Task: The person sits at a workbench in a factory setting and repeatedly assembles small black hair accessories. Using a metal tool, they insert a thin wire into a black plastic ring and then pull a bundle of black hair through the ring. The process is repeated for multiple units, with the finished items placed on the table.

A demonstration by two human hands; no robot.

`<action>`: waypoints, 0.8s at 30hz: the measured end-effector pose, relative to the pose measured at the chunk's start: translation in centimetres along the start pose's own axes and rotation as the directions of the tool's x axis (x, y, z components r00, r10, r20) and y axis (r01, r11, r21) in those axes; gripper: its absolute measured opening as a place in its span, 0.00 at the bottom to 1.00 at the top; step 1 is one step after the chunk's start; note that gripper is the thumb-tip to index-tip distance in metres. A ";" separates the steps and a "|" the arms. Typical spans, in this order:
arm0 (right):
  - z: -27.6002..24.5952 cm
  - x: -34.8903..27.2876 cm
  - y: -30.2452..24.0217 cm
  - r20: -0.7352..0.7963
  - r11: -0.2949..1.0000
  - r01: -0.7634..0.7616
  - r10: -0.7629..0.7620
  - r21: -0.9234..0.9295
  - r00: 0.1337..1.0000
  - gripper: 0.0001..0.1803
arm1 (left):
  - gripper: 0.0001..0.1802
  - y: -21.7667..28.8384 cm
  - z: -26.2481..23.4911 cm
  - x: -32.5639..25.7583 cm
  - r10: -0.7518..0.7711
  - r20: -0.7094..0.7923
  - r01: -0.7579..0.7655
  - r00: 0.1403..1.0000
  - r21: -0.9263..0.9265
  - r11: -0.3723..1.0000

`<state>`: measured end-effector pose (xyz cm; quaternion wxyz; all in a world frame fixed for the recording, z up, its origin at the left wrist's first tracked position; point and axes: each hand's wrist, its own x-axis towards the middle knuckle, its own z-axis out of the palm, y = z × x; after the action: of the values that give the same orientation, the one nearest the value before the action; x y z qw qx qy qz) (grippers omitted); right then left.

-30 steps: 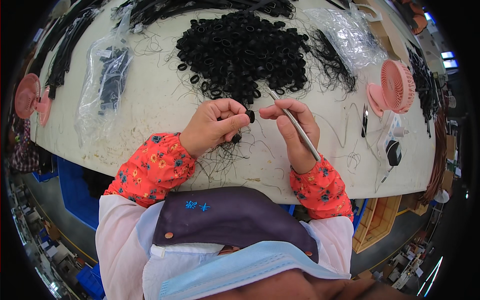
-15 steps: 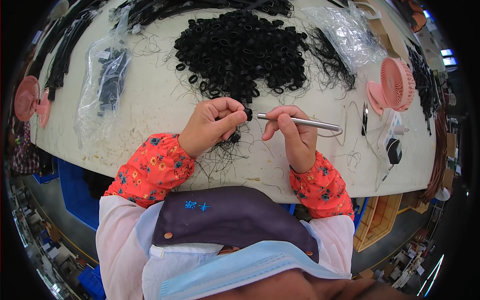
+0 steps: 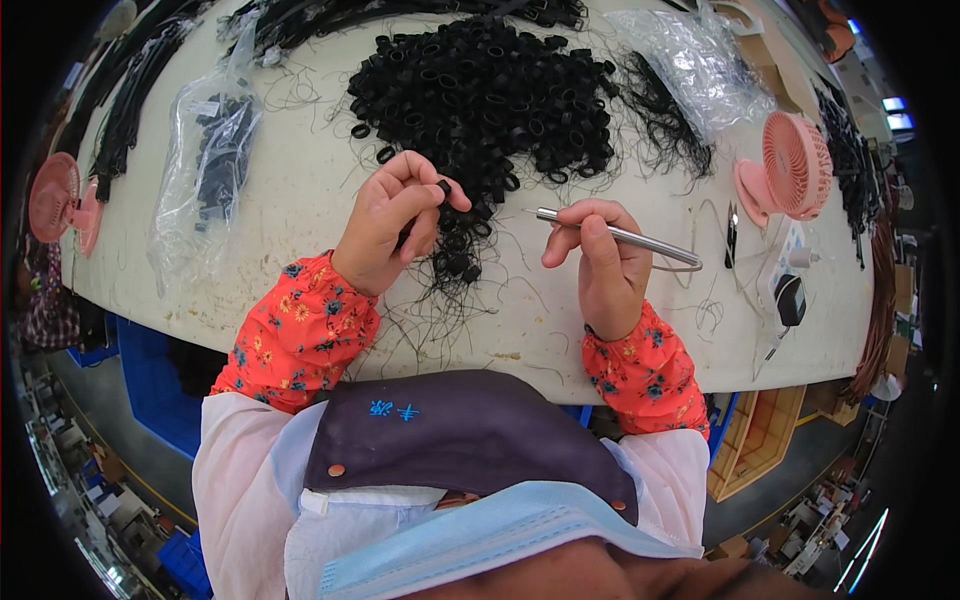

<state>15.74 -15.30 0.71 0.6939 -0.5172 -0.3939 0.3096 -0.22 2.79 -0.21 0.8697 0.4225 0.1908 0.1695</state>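
My left hand [image 3: 388, 218] is raised over the near end of the black loop pile, pinching a small black loop [image 3: 444, 187] between thumb and fingertips. More may sit in its curled fingers, but they hide it. In my right hand [image 3: 610, 270] is a silver pen-shaped tool [image 3: 662, 247] with a thin tip and a cord at its rear. Its tip points left toward the loop, with a gap between them. A large pile of black loops [image 3: 480, 95] lies ahead, trailing toward me into a smaller cluster [image 3: 458, 258] beside my left hand.
Loose black threads [image 3: 430, 325] lie on the pale table [image 3: 300, 290]. A clear plastic bag [image 3: 205, 170] with black pieces is at left. Pink fans [image 3: 795, 165] stand either side. At right are black-handled snips [image 3: 731, 237] and a white power strip [image 3: 782, 262]. Black straps line the far edge.
My left hand has moved left and up, away from the tool's tip, with a loop in its fingers. My right hand has shifted slightly right and down with the tool.
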 end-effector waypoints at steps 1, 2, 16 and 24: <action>0.0 0.1 0.0 -0.004 1.000 0.004 -0.004 -0.001 1.000 0.14 | 0.05 0.3 -0.2 -0.1 0.016 0.017 -0.016 1.000 -0.039 0.999; 0.0 0.0 0.0 -0.009 1.000 0.006 -0.006 -0.003 1.000 0.14 | 0.05 0.6 0.0 -0.1 0.016 0.017 -0.016 1.000 -0.017 1.000; -0.1 0.1 0.0 0.009 1.000 0.001 -0.001 -0.004 1.000 0.15 | 0.09 -0.2 0.6 -1.1 -0.071 0.350 -0.346 0.934 0.936 0.067; 1.3 0.1 0.4 0.124 0.911 0.094 -0.048 -0.401 0.991 0.11 | 0.06 -1.0 1.1 -1.0 0.085 0.319 -0.330 0.944 0.887 0.324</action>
<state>14.65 -14.49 0.57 0.5592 -0.6170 -0.5063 0.2243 -0.45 0.96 -0.17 0.4606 0.8766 0.1020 0.0949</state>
